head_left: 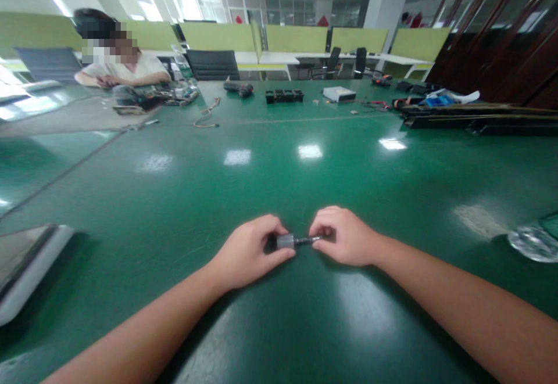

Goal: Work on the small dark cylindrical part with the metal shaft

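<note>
Just above the green table (279, 180), my left hand (253, 250) curls around a short grey metal cylinder (285, 241), its thumb below and index finger above. A thin dark rod (303, 240) runs from the cylinder's right end toward my right hand (342, 236). There the thumb and fingertips pinch the rod's shiny far end. The piece lies level between both hands; its exact kind is unclear, and its left end is partly hidden in my left palm.
A grey-white flat device (65, 239) lies at left, a clear glass object (534, 241) at right. Farther back are a black part (284, 96), a silver box (339, 94), a cable (204, 119) and dark strips (471, 118). A person (131, 70) sits at the far left.
</note>
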The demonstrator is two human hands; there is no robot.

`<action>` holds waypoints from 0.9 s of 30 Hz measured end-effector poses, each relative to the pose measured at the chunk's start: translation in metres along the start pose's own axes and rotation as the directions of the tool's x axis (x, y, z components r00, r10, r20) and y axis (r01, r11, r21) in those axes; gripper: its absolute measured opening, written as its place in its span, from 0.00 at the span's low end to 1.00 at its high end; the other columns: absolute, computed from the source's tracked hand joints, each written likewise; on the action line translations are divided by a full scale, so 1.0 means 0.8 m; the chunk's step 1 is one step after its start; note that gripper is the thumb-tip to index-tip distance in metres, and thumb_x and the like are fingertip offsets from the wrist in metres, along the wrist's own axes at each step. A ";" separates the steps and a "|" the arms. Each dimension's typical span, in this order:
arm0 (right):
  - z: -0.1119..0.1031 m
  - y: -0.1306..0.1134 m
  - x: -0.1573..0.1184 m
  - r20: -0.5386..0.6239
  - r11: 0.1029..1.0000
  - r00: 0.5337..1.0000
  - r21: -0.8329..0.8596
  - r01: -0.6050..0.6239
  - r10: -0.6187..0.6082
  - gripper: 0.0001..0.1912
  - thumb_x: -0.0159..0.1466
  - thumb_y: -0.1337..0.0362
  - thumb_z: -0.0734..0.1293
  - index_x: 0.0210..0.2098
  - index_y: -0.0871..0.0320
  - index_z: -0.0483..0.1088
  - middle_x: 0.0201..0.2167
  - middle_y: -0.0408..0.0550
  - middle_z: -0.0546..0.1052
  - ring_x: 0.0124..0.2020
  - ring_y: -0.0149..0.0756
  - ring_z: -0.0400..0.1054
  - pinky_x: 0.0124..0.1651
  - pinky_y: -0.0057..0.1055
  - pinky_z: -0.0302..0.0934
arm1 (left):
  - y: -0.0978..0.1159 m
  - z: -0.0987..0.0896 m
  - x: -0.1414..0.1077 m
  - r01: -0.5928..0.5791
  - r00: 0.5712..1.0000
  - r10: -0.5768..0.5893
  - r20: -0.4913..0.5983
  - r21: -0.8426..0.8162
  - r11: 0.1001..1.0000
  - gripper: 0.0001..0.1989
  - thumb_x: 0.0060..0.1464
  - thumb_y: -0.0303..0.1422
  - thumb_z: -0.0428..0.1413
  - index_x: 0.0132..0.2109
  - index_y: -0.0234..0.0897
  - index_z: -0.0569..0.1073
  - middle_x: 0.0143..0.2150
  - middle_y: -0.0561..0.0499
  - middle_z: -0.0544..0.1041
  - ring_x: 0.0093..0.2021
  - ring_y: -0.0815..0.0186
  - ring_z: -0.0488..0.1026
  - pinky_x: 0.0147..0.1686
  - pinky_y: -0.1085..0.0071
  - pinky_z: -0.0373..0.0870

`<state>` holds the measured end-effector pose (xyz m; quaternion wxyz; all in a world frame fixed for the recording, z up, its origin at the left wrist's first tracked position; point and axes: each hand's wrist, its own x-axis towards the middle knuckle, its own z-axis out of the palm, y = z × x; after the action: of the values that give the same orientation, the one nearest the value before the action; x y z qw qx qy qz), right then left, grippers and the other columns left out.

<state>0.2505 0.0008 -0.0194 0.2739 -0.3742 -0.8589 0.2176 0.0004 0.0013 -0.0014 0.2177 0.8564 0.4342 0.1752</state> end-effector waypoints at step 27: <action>-0.005 0.007 0.005 0.011 0.995 0.999 0.093 -0.038 0.037 0.08 0.54 0.71 0.73 0.35 0.58 0.77 0.29 0.43 0.77 0.29 0.30 0.66 0.39 0.30 0.60 | -0.001 0.001 0.001 0.002 1.000 -0.002 -0.011 0.022 1.000 0.14 0.55 0.44 0.60 0.39 0.38 0.73 0.32 0.54 0.73 0.30 0.67 0.68 0.31 0.71 0.61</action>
<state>0.2535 0.0080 -0.0181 0.2828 -0.3760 -0.8419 0.2644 0.0005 0.0019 -0.0029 0.2059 0.8574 0.4381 0.1747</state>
